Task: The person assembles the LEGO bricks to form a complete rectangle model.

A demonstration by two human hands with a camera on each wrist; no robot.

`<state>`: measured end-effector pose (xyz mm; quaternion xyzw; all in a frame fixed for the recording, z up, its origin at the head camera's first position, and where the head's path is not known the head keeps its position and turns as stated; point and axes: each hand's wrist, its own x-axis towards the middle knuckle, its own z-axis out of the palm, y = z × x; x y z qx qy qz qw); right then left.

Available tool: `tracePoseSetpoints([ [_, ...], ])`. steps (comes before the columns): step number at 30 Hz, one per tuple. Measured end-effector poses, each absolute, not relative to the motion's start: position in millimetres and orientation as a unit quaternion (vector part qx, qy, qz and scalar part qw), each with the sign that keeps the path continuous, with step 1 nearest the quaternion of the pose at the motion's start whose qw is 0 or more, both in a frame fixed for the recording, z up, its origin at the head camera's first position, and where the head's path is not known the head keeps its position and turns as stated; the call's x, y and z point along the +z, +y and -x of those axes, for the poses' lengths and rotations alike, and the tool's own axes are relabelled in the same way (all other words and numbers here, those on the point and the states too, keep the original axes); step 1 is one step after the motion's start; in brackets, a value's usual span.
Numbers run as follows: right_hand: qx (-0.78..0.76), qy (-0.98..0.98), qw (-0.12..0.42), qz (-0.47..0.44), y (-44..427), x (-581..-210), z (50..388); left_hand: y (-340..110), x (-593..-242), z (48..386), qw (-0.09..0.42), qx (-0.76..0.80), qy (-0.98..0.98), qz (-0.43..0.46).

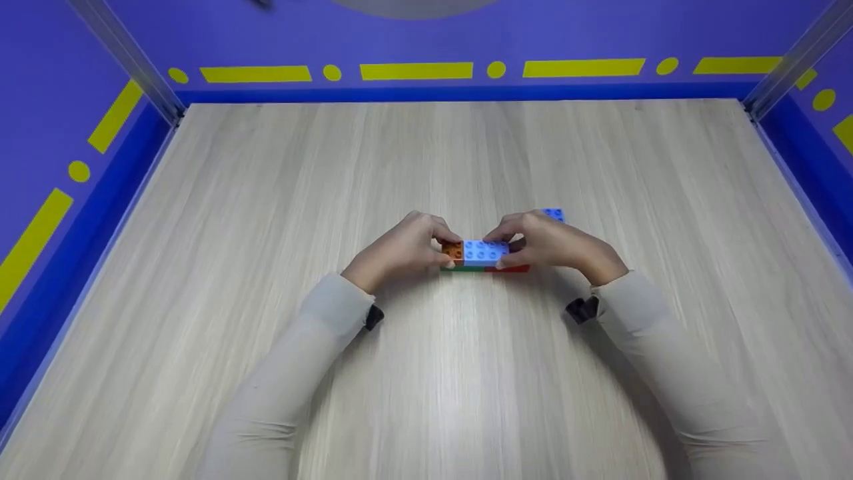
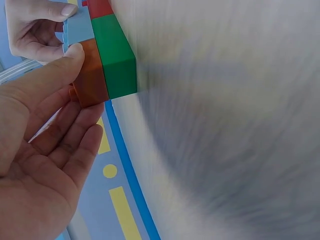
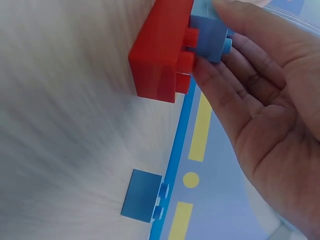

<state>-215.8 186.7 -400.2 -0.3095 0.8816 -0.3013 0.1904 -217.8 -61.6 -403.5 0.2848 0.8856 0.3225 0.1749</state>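
My left hand pinches an orange-brown brick between thumb and fingers. Against it sits a light blue brick, which my right hand grips at its right end. Both rest on a lower row, a green brick under the orange-brown one and a red brick beside the green. Some red studs show past the light blue brick's end in the right wrist view. The left wrist view has my left thumb on the orange-brown brick.
A separate blue brick stands on the wooden table just behind my right hand; the right wrist view shows this blue brick too. Purple-blue walls with yellow markings border the table at the back and both sides.
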Motion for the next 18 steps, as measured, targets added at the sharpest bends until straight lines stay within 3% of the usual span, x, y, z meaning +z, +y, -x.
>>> tracePoseSetpoints([
  [18, -0.234, 0.886, 0.171, 0.362, 185.7, -392.0, 212.8, -58.5, -402.0, 218.3, 0.188, 0.303, 0.895, -0.268],
])
